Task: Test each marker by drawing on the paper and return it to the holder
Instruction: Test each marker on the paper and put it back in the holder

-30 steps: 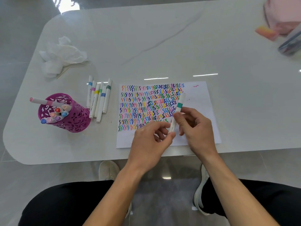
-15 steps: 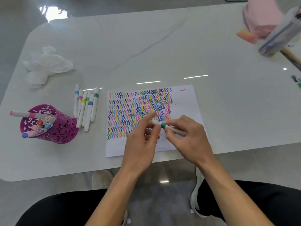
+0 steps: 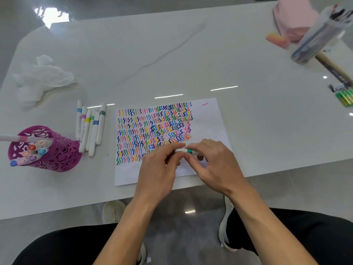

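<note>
A white marker with a green band (image 3: 188, 151) lies level between both hands above the lower right of the paper (image 3: 208, 123). My left hand (image 3: 159, 169) pinches its left end, the cap side. My right hand (image 3: 214, 165) grips its barrel. The paper is covered with rows of coloured squiggles. A purple cut-out holder (image 3: 57, 155) stands at the left with several markers inside and one pink-banded marker (image 3: 21, 139) lying across its rim. Several white markers (image 3: 90, 129) lie side by side between holder and paper.
A crumpled white tissue (image 3: 42, 77) sits at the far left. At the far right are a clear container of pens (image 3: 321, 37), a pink cloth (image 3: 294, 16), a pink eraser (image 3: 277, 40) and green items (image 3: 345, 97). The table's front edge runs just below the paper.
The marker has swung from upright to lying level between my hands, and my left fingers have closed on its cap end. The view has shifted, showing more of the table's right side.
</note>
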Tool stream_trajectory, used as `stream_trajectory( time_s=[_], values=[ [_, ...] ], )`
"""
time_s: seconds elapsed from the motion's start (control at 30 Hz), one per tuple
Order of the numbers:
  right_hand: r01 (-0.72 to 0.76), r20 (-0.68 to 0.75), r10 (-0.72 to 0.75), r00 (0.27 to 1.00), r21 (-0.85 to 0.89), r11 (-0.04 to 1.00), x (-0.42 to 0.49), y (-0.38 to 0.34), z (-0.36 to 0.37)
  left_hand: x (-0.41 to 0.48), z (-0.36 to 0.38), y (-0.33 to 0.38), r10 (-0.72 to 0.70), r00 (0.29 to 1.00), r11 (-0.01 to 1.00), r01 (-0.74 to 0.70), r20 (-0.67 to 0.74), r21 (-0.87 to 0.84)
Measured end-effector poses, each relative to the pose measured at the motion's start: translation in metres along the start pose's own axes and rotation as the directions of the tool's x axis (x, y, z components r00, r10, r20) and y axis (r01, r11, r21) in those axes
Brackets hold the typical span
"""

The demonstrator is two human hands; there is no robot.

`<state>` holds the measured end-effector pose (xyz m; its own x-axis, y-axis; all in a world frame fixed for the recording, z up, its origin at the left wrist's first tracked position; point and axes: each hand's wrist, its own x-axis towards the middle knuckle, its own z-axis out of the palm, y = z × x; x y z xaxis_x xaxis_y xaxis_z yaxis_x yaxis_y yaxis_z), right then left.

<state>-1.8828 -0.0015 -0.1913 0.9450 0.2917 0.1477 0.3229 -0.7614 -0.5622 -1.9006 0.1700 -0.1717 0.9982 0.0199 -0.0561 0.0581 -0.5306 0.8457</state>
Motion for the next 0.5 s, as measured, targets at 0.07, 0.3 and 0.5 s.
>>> stream_trajectory(
  time_s=[0.07, 0.3, 0.5],
  values=[
    [0.004, -0.009, -0.004, 1.0, -0.002, 1.0, -0.0002, -0.0006, -0.0003, -0.0007, -0.0005, 0.0009, 0.012, 1.0, 1.0, -0.012, -0.02, -0.012],
    [0.003, -0.017, -0.003, 1.0, 0.005, 1.0, 0.0006, -0.0009, -0.0001, -0.0013, -0.0025, 0.0055, -0.016, 0.998, 0.996, 0.01, -0.065, -0.091],
    [-0.008, -0.033, 0.006, 0.999, -0.042, 0.999, -0.0009, -0.0053, -0.0037, -0.001, -0.0021, 0.007, -0.062, 0.997, 0.983, 0.053, -0.051, -0.173]
  ],
)
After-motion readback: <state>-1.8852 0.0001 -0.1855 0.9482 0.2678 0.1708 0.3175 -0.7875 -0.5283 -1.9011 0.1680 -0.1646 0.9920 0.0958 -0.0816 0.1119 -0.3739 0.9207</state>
